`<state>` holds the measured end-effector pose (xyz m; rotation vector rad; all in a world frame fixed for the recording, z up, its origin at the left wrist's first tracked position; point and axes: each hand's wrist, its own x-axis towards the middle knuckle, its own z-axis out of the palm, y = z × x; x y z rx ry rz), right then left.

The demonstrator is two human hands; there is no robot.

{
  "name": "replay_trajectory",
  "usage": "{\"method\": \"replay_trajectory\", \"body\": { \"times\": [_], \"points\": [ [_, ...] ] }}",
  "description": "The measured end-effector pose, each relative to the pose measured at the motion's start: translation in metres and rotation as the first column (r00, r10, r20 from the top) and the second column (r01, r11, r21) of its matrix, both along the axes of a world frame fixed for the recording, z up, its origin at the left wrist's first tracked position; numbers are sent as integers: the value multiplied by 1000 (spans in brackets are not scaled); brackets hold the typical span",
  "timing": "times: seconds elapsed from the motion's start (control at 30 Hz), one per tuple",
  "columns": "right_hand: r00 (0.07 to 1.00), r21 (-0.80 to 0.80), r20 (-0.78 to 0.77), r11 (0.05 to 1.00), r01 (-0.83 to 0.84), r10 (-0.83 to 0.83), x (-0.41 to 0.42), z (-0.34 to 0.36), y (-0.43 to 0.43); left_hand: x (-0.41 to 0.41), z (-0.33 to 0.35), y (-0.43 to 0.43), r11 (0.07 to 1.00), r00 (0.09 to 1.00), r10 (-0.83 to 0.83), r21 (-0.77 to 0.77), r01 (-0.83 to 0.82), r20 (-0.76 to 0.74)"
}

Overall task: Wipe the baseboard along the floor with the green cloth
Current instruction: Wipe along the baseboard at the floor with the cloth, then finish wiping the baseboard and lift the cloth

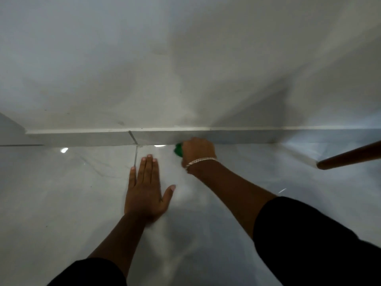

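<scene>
The person is down low at the foot of a pale wall, both arms reaching forward over a glossy, marble-look floor. The right hand is curled closed around the green cloth, pressing it into the corner where the baseboard meets the floor; only a small bunch of green pokes out on the left side of the fist, the remainder being hidden under the fingers and palm. A silver chain bracelet sits on that wrist, and a dark sleeve covers the arm from about the elbow back.

The left hand lies flat on the floor, palm down, fingers held together and pointing toward the wall, thumb splayed out to the right. It holds nothing and rests just short of the baseboard, near the cloth but not touching it.

The baseboard is a grey tiled strip with a white top edge, and a grout joint crosses it left of the cloth, carrying on into the floor. A brown wooden pole slants in from the right edge, well apart from both hands
</scene>
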<state>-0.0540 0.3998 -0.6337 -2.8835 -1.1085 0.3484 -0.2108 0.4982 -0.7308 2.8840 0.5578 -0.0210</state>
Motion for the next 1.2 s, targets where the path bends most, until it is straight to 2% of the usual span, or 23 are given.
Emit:
{"method": "replay_trajectory", "body": {
  "times": [0.17, 0.3, 0.4, 0.47, 0.53, 0.57, 0.6, 0.63, 0.67, 0.7, 0.73, 0.77, 0.8, 0.87, 0.93, 0.97, 1.0, 1.07, 1.13, 1.2],
  "points": [
    [978, -77, 69, 976, 203, -198, 42, -3, -86, -2, -4, 2, 1000, 999, -17, 0, 17, 30],
    [944, -118, 103, 938, 325, -314, 58, -6, -117, 0, -4, 0, 1000, 1000, 9, -27, -8, 20],
    [915, -31, 38, 915, 403, -402, 55, -7, -118, -2, 4, -17, 992, 993, 103, -67, -106, -53],
    [882, 90, -55, 877, 472, -468, 47, -9, -121, 0, 14, -30, 976, 974, 157, -126, -178, -164],
    [880, 214, -107, 854, 475, -463, 27, -7, -123, 11, 39, -41, 894, 944, 208, -343, -290, -255],
    [889, 282, -121, 843, 458, -442, 11, -3, -121, 17, 58, -48, 751, 930, 236, -555, -359, -282],
    [899, 360, -135, 824, 437, -417, -6, 4, -118, 22, 77, -58, 481, 918, 250, -784, -393, -307],
    [909, 437, -157, 799, 414, -386, -24, 16, -113, 26, 97, -68, 123, 917, 249, -929, -350, -313],
    [922, 490, -180, 781, 387, -343, -42, 30, -108, 29, 115, -79, -151, 909, 275, -948, -281, -314],
    [933, 522, -214, 773, 360, -290, -59, 47, -104, 30, 134, -89, -304, 892, 319, -926, -223, -320],
    [935, 548, -260, 761, 348, -241, -74, 66, -102, 32, 155, -95, -365, 863, 374, -909, -199, -340],
    [913, 573, -346, 722, 388, -216, -88, 88, -102, 32, 174, -99, -387, 835, 421, -902, -189, -356],
    [842, 572, -493, 648, 503, -219, -99, 110, -105, 31, 195, -103, -375, 809, 461, -906, -195, -365],
    [622, 508, -753, 411, 757, -215, -116, 161, -117, 20, 236, -108, -325, 788, 488, -916, -235, -375],
    [451, 422, -870, 170, 890, -199, -121, 209, -133, 5, 288, -112, -368, 808, 445, -901, -228, -386],
    [385, 370, -899, 109, 923, -207, -122, 233, -143, -2, 314, -116, -406, 820, 420, -889, -213, -388],
    [327, 312, -914, 98, 945, -241, -123, 261, -153, -9, 344, -120, -436, 829, 400, -877, -203, -391],
    [225, 194, -935, 138, 971, -274, -130, 320, -175, -21, 411, -133, -471, 838, 368, -858, -206, -403],
    [144, 113, -960, 138, 984, -240, -139, 388, -198, -30, 479, -148, -431, 848, 332, -866, -253, -413],
    [109, 84, -964, 112, 990, -243, -144, 458, -224, -36, 547, -168, -348, 864, 287, -885, -309, -414]
  ]
}}
